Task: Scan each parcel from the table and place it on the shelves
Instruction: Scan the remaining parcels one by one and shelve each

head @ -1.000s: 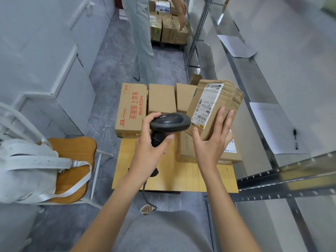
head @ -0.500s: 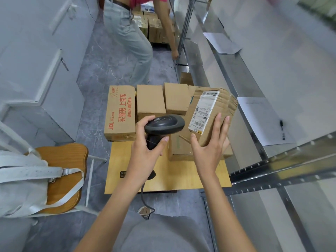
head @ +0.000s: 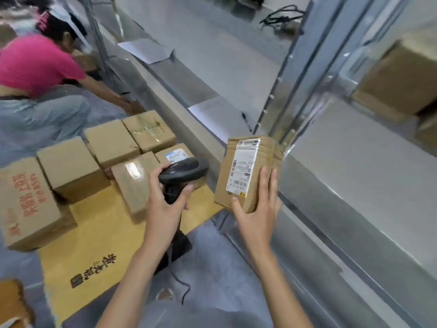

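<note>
Holding the parcel (head: pixel 248 171) upright, the right hand (head: pixel 256 214) cups its lower end, thumb against the label face and fingers laid along the near edge. The parcel's long axis runs roughly up and down, its white shipping label (head: pixel 244 169) facing the wearer. It is clear of the tabletop (head: pixel 94 237), just beside the metal shelves (head: pixel 354 176), whose wide shelf surface lies directly to the right of it. The right hand is plainly the nearer one to that surface, so the placing move looks like a short carry to the right with the parcel kept upright or tipped onto its broad face.

The left hand (head: pixel 165 202) grips the barcode scanner (head: pixel 183 170) by its handle, fingers curled round it, head pointing toward the parcel but set apart from it. Several other boxes (head: pixel 111 143) sit on the tabletop behind the scanner.

Compared with half a second ago, the parcel has swung away from above the tabletop toward the shelves, and the gap between scanner and label has widened. The view has turned right. A person in a pink top (head: pixel 35 65) now crouches at the far left.
</note>
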Available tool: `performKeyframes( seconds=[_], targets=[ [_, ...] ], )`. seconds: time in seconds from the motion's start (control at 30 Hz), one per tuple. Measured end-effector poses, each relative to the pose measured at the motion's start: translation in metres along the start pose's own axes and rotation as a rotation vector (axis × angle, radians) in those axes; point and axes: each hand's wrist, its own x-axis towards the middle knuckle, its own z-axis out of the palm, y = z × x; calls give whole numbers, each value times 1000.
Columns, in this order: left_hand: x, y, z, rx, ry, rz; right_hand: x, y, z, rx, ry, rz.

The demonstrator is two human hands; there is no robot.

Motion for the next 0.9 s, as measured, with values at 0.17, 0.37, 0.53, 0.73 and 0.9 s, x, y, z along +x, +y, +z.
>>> performKeyframes(
  seconds=[0.17,0.37,0.53,0.73,0.9],
  targets=[
    [-32,9,86,-55,-190,10,-32,57,-89,-9,165,137],
    [-88,22,182,-33,-400,40,-70,119,-178,17,323,282],
    [-145,34,260,-41,-563,49,-109,166,-251,9,436,359],
    [-218,50,343,-74,-800,7,-165,211,-322,-95,584,495],
    [-280,63,404,-140,-907,-45,-210,238,-380,-28,756,611]
  ],
)
